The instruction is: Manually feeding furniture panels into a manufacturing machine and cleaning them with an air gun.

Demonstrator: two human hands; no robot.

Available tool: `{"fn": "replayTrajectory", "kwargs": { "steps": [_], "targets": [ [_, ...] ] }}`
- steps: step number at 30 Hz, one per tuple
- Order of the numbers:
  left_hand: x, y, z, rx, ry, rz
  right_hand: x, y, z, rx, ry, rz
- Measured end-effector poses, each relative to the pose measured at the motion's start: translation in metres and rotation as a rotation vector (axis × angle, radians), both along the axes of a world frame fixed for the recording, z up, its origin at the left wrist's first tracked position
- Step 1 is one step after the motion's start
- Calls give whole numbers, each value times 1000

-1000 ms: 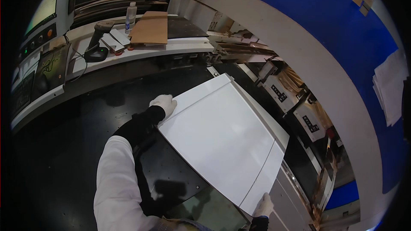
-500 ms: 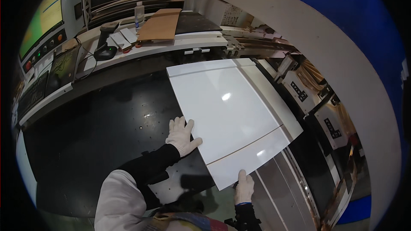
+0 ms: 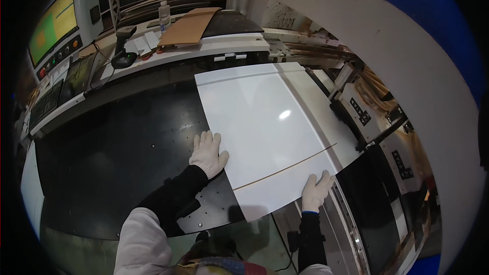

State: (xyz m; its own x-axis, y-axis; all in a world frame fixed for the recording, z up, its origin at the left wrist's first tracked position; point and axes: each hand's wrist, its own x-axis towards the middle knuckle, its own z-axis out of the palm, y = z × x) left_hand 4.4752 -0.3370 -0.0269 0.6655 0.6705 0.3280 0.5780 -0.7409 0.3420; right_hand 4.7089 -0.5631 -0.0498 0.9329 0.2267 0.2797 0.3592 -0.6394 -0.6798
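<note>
A glossy white panel (image 3: pixel 254 117) lies on the black table (image 3: pixel 117 163), reaching toward the machine on the right. A narrow brown-edged groove (image 3: pixel 280 168) crosses it near its front end, and another line runs along its far end. My left hand (image 3: pixel 206 158), in a white knit glove, lies at the panel's left edge with its fingers spread. My right hand (image 3: pixel 316 193), gloved alike, rests at the near right part of the panel with fingers stretched out over its edge. Neither hand is wrapped around anything.
A hand-held scanner (image 3: pixel 123 51), a clear bottle (image 3: pixel 164 16) and a brown board (image 3: pixel 189 26) stand on the back ledge. At the left are a control screen (image 3: pixel 52 25) and a keyboard (image 3: pixel 46 103). A pale machine frame (image 3: pixel 407 46) arches over the right side.
My right hand has moved right and forward along the panel's near edge, changing from a thumb-on-top hold to outstretched fingers. My left hand stays at the left edge. The view has shifted slightly.
</note>
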Motion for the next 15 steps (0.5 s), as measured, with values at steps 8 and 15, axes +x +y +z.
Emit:
{"fn": "replayTrajectory", "kwargs": {
  "steps": [8, 15],
  "targets": [
    [17, 15, -2, 47, 25, 68, 2, 23, -4, -159, -57, -35],
    [15, 26, -15, 5, 40, 102, -4, 45, 8, -382, -108, -23]
  ]
}}
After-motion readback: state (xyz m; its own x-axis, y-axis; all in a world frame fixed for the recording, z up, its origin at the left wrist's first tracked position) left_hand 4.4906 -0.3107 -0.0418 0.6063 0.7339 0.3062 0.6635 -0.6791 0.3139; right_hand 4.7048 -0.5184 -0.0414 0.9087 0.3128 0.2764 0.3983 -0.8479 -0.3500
